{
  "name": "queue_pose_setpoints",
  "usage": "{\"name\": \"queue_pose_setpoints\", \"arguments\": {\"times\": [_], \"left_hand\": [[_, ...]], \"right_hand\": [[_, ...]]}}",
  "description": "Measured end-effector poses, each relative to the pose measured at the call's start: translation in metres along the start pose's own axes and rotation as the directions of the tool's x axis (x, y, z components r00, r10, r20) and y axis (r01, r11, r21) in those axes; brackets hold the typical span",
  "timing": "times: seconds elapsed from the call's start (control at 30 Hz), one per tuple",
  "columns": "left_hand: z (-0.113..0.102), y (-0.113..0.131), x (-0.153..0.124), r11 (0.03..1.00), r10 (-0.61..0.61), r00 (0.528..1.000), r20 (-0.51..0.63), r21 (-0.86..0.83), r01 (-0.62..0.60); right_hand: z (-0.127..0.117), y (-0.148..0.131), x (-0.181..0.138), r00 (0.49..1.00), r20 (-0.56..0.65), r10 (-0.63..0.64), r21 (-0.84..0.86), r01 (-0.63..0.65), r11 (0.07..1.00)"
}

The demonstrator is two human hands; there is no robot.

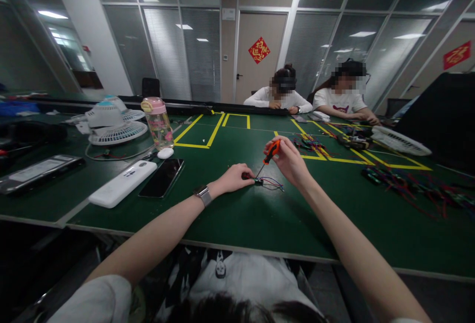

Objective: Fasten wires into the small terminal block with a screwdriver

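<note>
My right hand is closed round the orange and black handle of a screwdriver. The shaft slants down to the left, and its tip meets or nearly meets a small circuit board with thin red, blue and black wires trailing right. With its fingers closed on the board's left end, my left hand keeps it low at the green table top. A watch is on my left wrist. Fine detail of the board is too small to make out.
Left of my hands lie a black phone, a white power bank and a white round case. Behind them stand a bottle and a white fan. Wired boards lie in a heap at right. Two people sit across the table.
</note>
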State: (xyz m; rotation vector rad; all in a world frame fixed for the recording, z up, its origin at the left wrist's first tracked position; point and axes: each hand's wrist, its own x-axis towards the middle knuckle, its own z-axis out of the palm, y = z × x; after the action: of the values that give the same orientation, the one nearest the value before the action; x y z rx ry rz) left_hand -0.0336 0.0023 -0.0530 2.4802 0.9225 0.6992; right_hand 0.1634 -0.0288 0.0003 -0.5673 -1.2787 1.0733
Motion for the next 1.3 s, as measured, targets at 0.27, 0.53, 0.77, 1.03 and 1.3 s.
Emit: {"name": "queue_pose_setpoints", "arguments": {"times": [0.27,0.53,0.77,1.03,1.3], "left_hand": [[0.0004,0.0009,-0.0001,1.0,-0.003,1.0,-0.006,0.016,0.003],[-0.0007,0.002,0.0,1.0,0.001,1.0,-0.006,0.021,-0.001],[-0.0015,0.0034,0.0,1.0,-0.004,1.0,-0.008,-0.007,0.004],[-0.0003,-0.0001,-0.0001,1.0,0.011,1.0,-0.008,-0.009,-0.011],[0.0014,-0.002,0.0006,1.0,0.015,1.0,-0.013,-0.003,-0.015]], "right_hand": [[-0.0049,-0.0014,0.0009,1.0,-0.017,0.026,0.001,-0.026,1.0],[-0.0051,0.0011,0.0037,1.0,-0.021,0.021,0.047,-0.02,0.999],[-0.0085,0.0028,0.0047,0.998,-0.06,-0.001,0.024,0.003,1.0],[-0.0057,0.0027,0.0029,1.0,-0.017,0.017,0.089,-0.016,0.996],[-0.0037,-0.002,0.0028,0.999,-0.025,0.045,0.105,-0.042,0.994]]}}
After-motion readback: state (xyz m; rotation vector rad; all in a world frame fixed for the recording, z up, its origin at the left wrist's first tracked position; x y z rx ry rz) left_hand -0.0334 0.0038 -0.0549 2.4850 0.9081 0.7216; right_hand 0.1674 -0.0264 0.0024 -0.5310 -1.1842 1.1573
